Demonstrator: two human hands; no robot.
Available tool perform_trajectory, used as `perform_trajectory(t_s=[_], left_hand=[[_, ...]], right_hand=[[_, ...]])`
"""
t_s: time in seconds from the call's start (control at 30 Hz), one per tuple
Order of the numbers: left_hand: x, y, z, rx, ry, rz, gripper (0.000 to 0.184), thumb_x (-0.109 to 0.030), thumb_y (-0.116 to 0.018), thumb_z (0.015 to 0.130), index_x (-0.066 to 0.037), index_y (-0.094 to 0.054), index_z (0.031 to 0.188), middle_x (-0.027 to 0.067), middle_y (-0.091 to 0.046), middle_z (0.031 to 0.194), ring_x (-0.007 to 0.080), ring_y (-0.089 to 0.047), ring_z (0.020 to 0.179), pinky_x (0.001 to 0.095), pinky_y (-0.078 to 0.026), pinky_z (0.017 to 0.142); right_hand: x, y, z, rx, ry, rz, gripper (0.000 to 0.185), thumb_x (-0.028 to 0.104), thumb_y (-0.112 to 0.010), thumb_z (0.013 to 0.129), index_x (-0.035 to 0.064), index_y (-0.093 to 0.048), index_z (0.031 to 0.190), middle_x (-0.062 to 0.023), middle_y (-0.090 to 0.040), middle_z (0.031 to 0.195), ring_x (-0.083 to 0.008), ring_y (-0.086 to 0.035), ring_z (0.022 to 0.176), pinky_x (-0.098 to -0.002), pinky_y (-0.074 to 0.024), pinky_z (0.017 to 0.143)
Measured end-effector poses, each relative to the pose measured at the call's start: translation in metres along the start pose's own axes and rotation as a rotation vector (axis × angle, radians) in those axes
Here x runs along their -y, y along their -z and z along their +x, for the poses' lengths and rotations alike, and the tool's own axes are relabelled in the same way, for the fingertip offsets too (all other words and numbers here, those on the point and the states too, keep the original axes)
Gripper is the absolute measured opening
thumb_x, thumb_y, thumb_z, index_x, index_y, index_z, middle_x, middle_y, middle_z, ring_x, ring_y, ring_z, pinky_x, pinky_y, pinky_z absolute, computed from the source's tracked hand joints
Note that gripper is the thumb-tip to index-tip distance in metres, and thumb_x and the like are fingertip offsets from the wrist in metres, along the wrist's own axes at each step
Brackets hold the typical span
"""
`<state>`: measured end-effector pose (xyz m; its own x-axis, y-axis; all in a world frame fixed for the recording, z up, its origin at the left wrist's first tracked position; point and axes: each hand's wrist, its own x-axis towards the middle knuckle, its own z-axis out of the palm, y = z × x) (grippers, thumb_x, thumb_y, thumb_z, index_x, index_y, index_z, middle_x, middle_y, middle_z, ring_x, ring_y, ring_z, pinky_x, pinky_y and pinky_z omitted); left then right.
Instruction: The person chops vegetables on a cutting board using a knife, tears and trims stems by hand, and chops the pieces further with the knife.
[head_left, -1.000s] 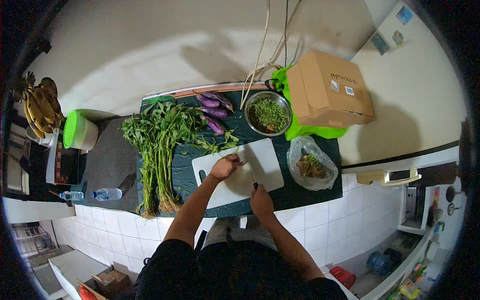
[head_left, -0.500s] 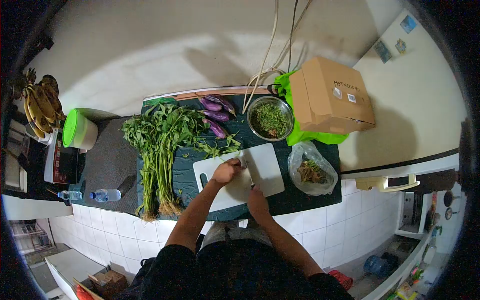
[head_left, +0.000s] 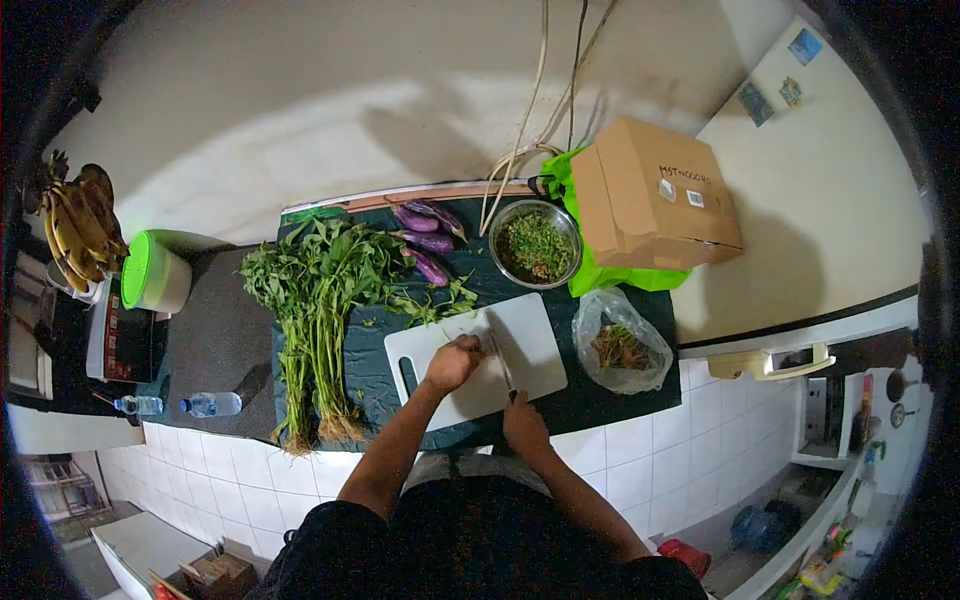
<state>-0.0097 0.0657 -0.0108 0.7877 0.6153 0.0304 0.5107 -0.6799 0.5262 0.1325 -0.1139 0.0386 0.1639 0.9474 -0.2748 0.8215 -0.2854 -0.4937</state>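
Note:
My right hand (head_left: 525, 424) is wrapped round the handle of a kitchen knife (head_left: 502, 362), whose thin blade points away from me over the white cutting board (head_left: 535, 335). To the left of the blade, my left hand (head_left: 455, 363) is closed low over the board, fingers bent together. A faint greenish piece shows by its fingertips, too small to name. Leafy green sprigs (head_left: 432, 303) lie along the board's far left edge. Left of the board lie long bunches of leafy greens (head_left: 325, 310) with roots on.
Purple eggplants (head_left: 425, 241) and a steel bowl (head_left: 532, 285) of cut greens stand beyond the board. On the right are a plastic bag (head_left: 655, 372) of root scraps and a cardboard box (head_left: 655, 195). Two water bottles (head_left: 212, 404) lie at left, near a green-lidded tub (head_left: 160, 275).
My right hand and the knife have drawn slightly toward me and right, apart from my left hand. My left hand stays closed over the board. The whole view has shifted slightly.

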Motion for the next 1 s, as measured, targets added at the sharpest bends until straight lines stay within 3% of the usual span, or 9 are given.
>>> perform_trajectory(t_s=[0.07,0.13,0.33,0.57,0.67,0.73,0.87,0.93,1.0], left_hand=[[0.000,-0.002,0.000,-0.006,0.007,0.083,0.026,-0.018,-0.054,0.088,-0.009,-0.070,0.107,0.0108,-0.061,0.098,0.0301,-0.058,0.100,0.0387,-0.050,0.085],[0.004,-0.006,-0.002,-0.133,-0.120,-0.025,0.026,-0.018,-0.054,0.089,-0.007,-0.070,0.106,0.0113,-0.061,0.100,0.0301,-0.058,0.101,0.0384,-0.049,0.087],[0.001,-0.024,-0.008,-0.115,-0.020,0.024,0.025,-0.016,-0.052,0.091,-0.010,-0.070,0.107,0.0108,-0.060,0.101,0.0294,-0.057,0.101,0.0378,-0.048,0.091],[-0.006,-0.030,-0.022,-0.111,-0.014,0.028,0.025,-0.016,-0.052,0.092,-0.011,-0.070,0.109,0.0109,-0.057,0.108,0.0295,-0.056,0.104,0.0380,-0.047,0.094],[-0.015,-0.014,-0.022,-0.015,0.179,-0.141,0.026,-0.015,-0.053,0.090,-0.011,-0.070,0.110,0.0100,-0.057,0.107,0.0284,-0.055,0.106,0.0381,-0.047,0.094],[-0.009,-0.017,-0.027,-0.190,-0.063,0.103,0.027,-0.015,-0.055,0.087,-0.013,-0.071,0.109,0.0083,-0.057,0.107,0.0268,-0.054,0.106,0.0379,-0.047,0.094],[-0.007,-0.016,-0.022,-0.108,0.091,-0.043,0.028,-0.015,-0.056,0.084,-0.014,-0.071,0.109,0.0070,-0.058,0.109,0.0256,-0.054,0.107,0.0373,-0.047,0.093],[0.000,-0.016,-0.022,-0.092,-0.014,0.118,0.030,-0.015,-0.057,0.084,-0.016,-0.071,0.109,0.0067,-0.059,0.112,0.0258,-0.054,0.106,0.0373,-0.046,0.094],[0.007,-0.015,-0.021,-0.109,-0.094,0.059,0.035,-0.015,-0.059,0.081,-0.015,-0.070,0.114,0.0068,-0.059,0.112,0.0267,-0.054,0.106,0.0388,-0.046,0.094]], right_hand=[[-0.001,-0.001,-0.006,0.005,0.006,0.016,0.037,0.021,-0.044,0.100,-0.0105,-0.038,0.117,-0.0322,-0.065,0.082,-0.0470,-0.066,0.079,-0.0522,-0.0553,0.066],[0.012,0.013,-0.010,0.111,-0.085,-0.092,0.032,0.012,-0.043,0.097,-0.0137,-0.053,0.113,-0.0315,-0.063,0.092,-0.0385,-0.066,0.073,-0.0476,-0.0559,0.066],[0.011,0.006,-0.012,0.005,-0.133,-0.040,0.033,0.016,-0.042,0.100,-0.0137,-0.050,0.112,-0.0272,-0.065,0.075,-0.0375,-0.065,0.062,-0.0450,-0.0563,0.059],[0.010,0.012,-0.017,0.037,0.023,-0.152,0.040,0.022,-0.044,0.101,-0.0148,-0.043,0.116,-0.0274,-0.065,0.078,-0.0373,-0.068,0.070,-0.0451,-0.0567,0.059],[0.005,0.000,-0.015,0.064,-0.034,-0.139,0.037,0.021,-0.043,0.101,-0.0132,-0.045,0.114,-0.0260,-0.065,0.077,-0.0366,-0.068,0.069,-0.0445,-0.0571,0.059],[0.003,-0.006,-0.015,-0.032,-0.026,-0.104,0.037,0.022,-0.042,0.101,-0.0143,-0.047,0.110,-0.0235,-0.065,0.074,-0.0325,-0.069,0.066,-0.0411,-0.0572,0.057],[0.001,-0.008,-0.016,0.008,-0.038,-0.151,0.038,0.023,-0.043,0.101,-0.0132,-0.047,0.110,-0.0226,-0.065,0.074,-0.0321,-0.069,0.066,-0.0405,-0.0571,0.056],[0.001,-0.009,-0.018,-0.006,-0.018,-0.168,0.040,0.024,-0.044,0.101,-0.0132,-0.046,0.114,-0.0229,-0.066,0.076,-0.0339,-0.069,0.069,-0.0418,-0.0574,0.057],[0.001,-0.010,-0.018,0.029,-0.014,-0.161,0.047,0.025,-0.044,0.101,-0.0161,-0.041,0.124,-0.0223,-0.067,0.077,-0.0332,-0.069,0.068,-0.0407,-0.0577,0.058]])
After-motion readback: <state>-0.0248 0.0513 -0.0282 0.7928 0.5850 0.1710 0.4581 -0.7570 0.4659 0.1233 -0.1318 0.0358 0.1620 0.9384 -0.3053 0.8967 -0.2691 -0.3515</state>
